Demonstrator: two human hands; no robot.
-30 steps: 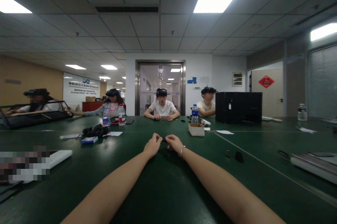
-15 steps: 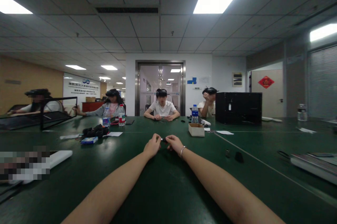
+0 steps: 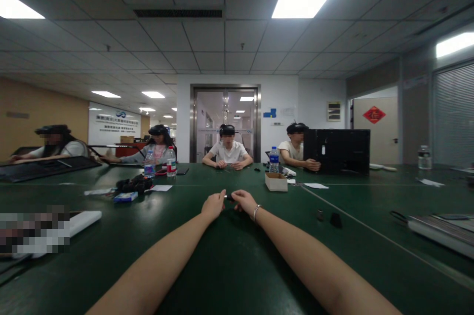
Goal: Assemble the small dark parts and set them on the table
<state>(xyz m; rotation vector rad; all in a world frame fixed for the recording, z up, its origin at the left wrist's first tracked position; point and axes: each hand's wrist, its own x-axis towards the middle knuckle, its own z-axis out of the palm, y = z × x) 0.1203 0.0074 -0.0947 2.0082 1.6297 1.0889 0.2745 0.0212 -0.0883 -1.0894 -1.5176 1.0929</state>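
Observation:
Just above the green table [image 3: 237,265], my two hands meet near the middle of the view. My right hand [image 3: 243,201] is closed on a small dark object [image 3: 229,197] with a light metallic end. That end points left, into the fingers of my left hand [image 3: 214,205], which pinch it. The small object is partly hidden by fingers, and its kind is too small to tell. A bracelet is on my right wrist. Two small dark items [image 3: 335,220] lie on the table to the right of my right hand.
Beyond my hands are an open cardboard box [image 3: 276,182], bottles [image 3: 171,162] and a black cable bundle [image 3: 134,183]. A large black case [image 3: 336,151] stands right. Stacked items [image 3: 444,231] lie at the right edge, a white device [image 3: 85,221] left. Several people sit across.
My hands have barely moved; the small object sits slightly further left. The black frame at left has been lowered. The person at right has moved a hand from the face to the black case.

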